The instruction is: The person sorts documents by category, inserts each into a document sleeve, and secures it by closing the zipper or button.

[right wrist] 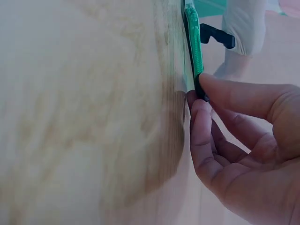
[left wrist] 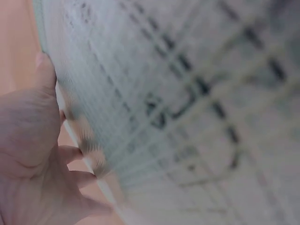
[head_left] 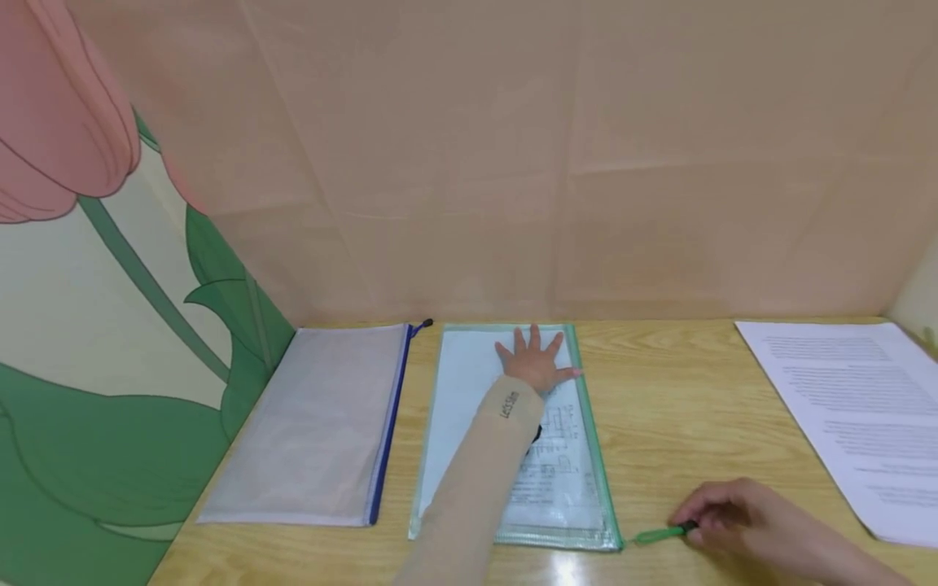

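Observation:
A clear zipper pouch with green edging (head_left: 469, 407) lies flat in the middle of the wooden table, printed sheets showing through it. My left hand (head_left: 533, 366) rests on its upper part with the fingers spread. In the left wrist view the palm (left wrist: 33, 154) is beside the printed page, which is blurred. Near the pouch's lower right corner, my right hand (head_left: 733, 517) pinches the black end of the green zipper pull (head_left: 655, 535) between thumb and finger. The right wrist view shows that green cord (right wrist: 194, 47) running up from the fingertips.
Left of the green pouch lies a second pouch with a blue zipper (head_left: 311, 423), its blue pull at the top. Printed sheets of paper (head_left: 857, 407) lie at the right. A brown-pink covering (head_left: 513, 163) rises behind the table (head_left: 681, 423), and a flower-painted wall (head_left: 95, 309) stands at left.

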`<state>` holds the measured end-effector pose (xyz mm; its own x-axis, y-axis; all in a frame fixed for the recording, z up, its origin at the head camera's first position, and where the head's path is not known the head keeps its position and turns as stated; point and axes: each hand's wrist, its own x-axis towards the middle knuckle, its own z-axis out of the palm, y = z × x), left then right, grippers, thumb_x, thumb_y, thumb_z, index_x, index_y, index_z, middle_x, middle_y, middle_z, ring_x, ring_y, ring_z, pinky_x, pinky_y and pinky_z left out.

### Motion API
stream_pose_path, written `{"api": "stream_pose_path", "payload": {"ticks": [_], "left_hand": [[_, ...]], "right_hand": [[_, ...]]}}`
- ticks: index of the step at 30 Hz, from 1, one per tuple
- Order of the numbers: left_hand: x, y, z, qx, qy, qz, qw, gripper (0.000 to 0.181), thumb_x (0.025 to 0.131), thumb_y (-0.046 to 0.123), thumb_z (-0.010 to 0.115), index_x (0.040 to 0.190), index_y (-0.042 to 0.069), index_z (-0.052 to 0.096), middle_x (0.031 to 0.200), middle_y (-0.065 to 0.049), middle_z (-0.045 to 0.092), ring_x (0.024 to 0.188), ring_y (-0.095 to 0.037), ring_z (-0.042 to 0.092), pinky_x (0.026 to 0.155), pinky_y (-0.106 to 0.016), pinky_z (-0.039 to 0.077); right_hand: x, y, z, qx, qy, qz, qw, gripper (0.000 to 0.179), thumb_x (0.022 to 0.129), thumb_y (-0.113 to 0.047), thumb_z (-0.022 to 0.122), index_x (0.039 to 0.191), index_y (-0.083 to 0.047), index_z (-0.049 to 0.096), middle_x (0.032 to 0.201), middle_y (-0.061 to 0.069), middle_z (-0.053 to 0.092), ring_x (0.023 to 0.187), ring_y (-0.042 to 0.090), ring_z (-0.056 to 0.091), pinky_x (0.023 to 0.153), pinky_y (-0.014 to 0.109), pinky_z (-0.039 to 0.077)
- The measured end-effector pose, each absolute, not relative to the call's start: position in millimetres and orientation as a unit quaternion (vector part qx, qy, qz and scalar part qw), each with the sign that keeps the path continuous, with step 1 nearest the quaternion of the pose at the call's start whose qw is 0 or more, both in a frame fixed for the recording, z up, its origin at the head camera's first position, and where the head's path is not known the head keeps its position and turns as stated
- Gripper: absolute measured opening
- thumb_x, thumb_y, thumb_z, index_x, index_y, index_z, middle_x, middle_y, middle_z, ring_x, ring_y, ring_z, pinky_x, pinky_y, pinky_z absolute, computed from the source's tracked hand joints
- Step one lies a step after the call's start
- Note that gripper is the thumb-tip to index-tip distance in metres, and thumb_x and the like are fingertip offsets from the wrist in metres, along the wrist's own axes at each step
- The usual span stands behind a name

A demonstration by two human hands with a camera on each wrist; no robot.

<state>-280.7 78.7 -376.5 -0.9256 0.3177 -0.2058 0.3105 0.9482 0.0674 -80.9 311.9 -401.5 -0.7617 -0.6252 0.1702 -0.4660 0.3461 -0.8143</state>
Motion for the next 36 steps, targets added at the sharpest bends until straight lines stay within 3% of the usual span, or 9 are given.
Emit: {"api": "stream_pose_path", "payload": {"ticks": [7,12,19,27,31,36], "left_hand": [[-290,83,-382,0.18,0.98,-0.036,0.082,0.075,0.089,0.072,0.03,0.153,0.038,0.013,0.162,-0.006,0.011,0.15,-0.024,0.006,0.117,-0.058,0.013],[-291,86,-384,0.2,0.976,-0.057,0.065,0.075,0.09,0.071,0.031,0.153,0.032,0.02,0.16,-0.007,0.02,0.148,-0.021,0.017,0.119,-0.051,0.016],[-289,83,-388,0.25,0.965,-0.072,0.017,0.066,0.095,0.062,0.034,0.143,0.018,0.044,0.144,-0.003,0.046,0.134,-0.017,0.041,0.112,-0.033,0.033],[-279,97,-383,0.274,0.962,0.009,-0.016,0.042,0.099,0.037,0.046,0.131,0.012,0.056,0.123,-0.001,0.056,0.113,-0.013,0.052,0.1,-0.027,0.042],[-262,108,-376,0.261,0.961,0.087,-0.016,0.035,0.097,0.034,0.049,0.118,0.01,0.062,0.114,-0.001,0.06,0.105,-0.013,0.054,0.092,-0.025,0.045],[-238,119,-362,0.222,0.947,0.229,0.035,0.036,0.096,0.034,0.054,0.121,0.011,0.063,0.118,-0.001,0.063,0.107,-0.012,0.058,0.087,-0.021,0.048]], "right_hand": [[-84,311,-403,-0.322,0.822,-0.464,0.077,0.027,0.085,0.01,0.062,0.106,-0.006,0.069,0.092,-0.003,0.071,0.081,-0.003,0.06,0.06,0.019,0.05],[-86,315,-405,-0.327,0.826,-0.456,0.057,0.027,0.084,0.012,0.062,0.105,-0.004,0.069,0.09,-0.002,0.071,0.08,0.0,0.062,0.061,0.018,0.051],[-86,327,-405,-0.301,0.846,-0.438,0.046,0.027,0.084,0.011,0.062,0.104,-0.006,0.069,0.092,-0.007,0.071,0.081,-0.002,0.061,0.062,0.017,0.05],[-89,361,-401,-0.259,0.856,-0.447,-0.004,0.034,0.083,0.017,0.059,0.105,-0.006,0.069,0.096,-0.012,0.071,0.084,-0.002,0.064,0.065,0.013,0.05],[-88,386,-398,-0.198,0.864,-0.462,0.033,0.036,0.09,0.012,0.053,0.112,-0.011,0.068,0.102,-0.015,0.071,0.089,-0.003,0.065,0.068,0.013,0.052],[-85,411,-395,-0.064,0.897,-0.43,0.079,0.025,0.099,-0.006,0.05,0.12,-0.005,0.064,0.105,-0.02,0.069,0.091,-0.006,0.064,0.069,0.015,0.051]]}}
